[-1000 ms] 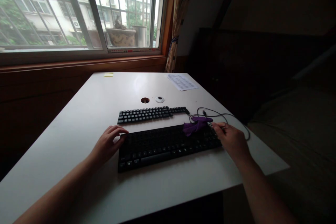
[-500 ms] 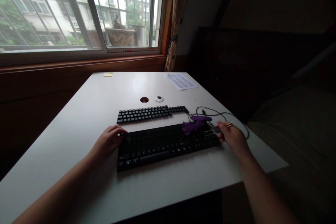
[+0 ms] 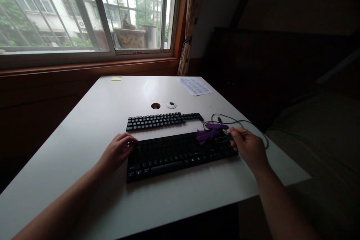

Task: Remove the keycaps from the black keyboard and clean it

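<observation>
A black keyboard (image 3: 168,167) lies on the white table, its upper area dark and bare of keycaps, with keycaps still on its lower rows. My left hand (image 3: 119,150) grips the keyboard's upper left corner with bent fingers. At the right end, my right hand (image 3: 247,148) is closed on a wire keycap puller (image 3: 229,136), its wire ends pointing left over the keys. A crumpled purple cloth (image 3: 209,133) rests on the keyboard's upper right edge, beside the puller. Rows of loose black keycaps (image 3: 154,121) stand behind the keyboard.
A black cable (image 3: 239,120) with a plug loops at the right table edge. Farther back are a round hole (image 3: 155,106), its white cover (image 3: 171,105), printed paper (image 3: 196,86) and a yellow note (image 3: 116,78). A barred window (image 3: 84,15) stands beyond the table (image 3: 84,120).
My right hand has tilted and moved slightly left with the keycap puller. My left hand keeps its hold on the keyboard corner. The whole view has shifted a little.
</observation>
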A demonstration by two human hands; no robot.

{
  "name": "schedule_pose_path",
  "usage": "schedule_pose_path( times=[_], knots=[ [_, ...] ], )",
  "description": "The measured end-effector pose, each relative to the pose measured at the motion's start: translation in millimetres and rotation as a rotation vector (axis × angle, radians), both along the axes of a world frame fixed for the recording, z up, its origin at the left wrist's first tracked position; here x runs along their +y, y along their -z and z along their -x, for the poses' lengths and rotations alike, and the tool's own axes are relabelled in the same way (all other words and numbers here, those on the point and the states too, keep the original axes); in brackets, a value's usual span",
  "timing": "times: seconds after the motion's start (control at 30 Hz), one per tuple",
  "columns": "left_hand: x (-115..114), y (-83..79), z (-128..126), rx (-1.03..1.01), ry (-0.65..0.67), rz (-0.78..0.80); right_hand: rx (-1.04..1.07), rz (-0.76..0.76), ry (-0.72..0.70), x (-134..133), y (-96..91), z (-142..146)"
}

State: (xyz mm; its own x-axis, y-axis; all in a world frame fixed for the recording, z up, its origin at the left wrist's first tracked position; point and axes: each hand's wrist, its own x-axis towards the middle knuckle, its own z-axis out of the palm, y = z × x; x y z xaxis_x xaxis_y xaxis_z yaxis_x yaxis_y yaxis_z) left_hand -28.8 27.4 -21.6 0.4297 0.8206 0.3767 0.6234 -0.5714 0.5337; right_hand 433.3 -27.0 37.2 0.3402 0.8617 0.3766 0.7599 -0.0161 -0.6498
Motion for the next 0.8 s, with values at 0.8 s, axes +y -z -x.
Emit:
schedule_pose_path(
  times=[0.8],
  knots=[
    [-28.2,-18.5,-29.3,-0.168,0.190,-0.160,0.961,0.258,-0.625,25.4,13.9,186.3]
  ],
)
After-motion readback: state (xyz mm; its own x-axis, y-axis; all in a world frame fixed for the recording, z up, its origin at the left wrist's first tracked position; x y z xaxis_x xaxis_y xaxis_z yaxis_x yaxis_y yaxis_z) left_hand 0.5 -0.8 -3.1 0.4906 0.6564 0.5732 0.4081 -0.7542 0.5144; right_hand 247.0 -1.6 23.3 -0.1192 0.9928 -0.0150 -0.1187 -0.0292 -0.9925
